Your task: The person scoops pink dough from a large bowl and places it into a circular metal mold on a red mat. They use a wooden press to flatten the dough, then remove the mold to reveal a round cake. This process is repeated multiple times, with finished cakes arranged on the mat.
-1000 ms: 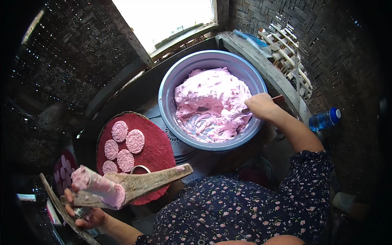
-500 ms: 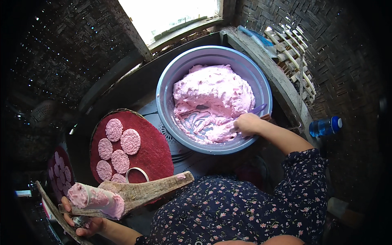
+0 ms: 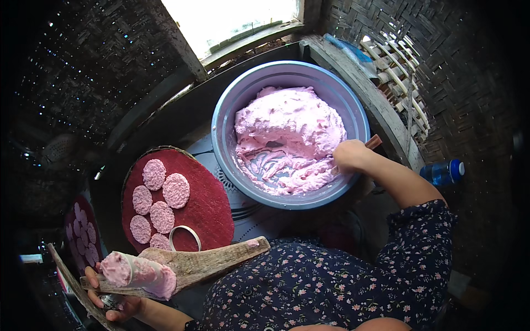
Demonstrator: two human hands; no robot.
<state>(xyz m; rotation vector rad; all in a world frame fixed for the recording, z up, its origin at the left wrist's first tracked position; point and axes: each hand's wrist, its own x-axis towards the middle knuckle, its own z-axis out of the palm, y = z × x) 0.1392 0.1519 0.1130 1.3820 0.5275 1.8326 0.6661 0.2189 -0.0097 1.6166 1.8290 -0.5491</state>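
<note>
My right hand (image 3: 350,155) is closed around a tool with a brown handle (image 3: 374,142) at the right side of a large blue-purple basin (image 3: 221,160). The tool's working end is hidden. A big mound of pink dough (image 3: 290,118) fills much of the basin, with a smeared hollow toward the near left. At the lower left, my left hand (image 3: 102,295) grips a wooden press (image 3: 212,256). Its white tube (image 3: 144,271) is packed with pink dough that bulges from the open end and clings to the side.
Left of the basin, a round red mat (image 3: 207,204) bears several textured pink discs (image 3: 176,190) and a white ring (image 3: 193,231). Another mat with pink discs (image 3: 81,231) stands at the far left. A blue bottle (image 3: 441,172) is on the right, beside the woven wall (image 3: 458,99).
My right hand has moved right, toward the basin's rim, and the brown handle now points up more. A purple piece beside it is no longer visible. The press has shifted slightly right.
</note>
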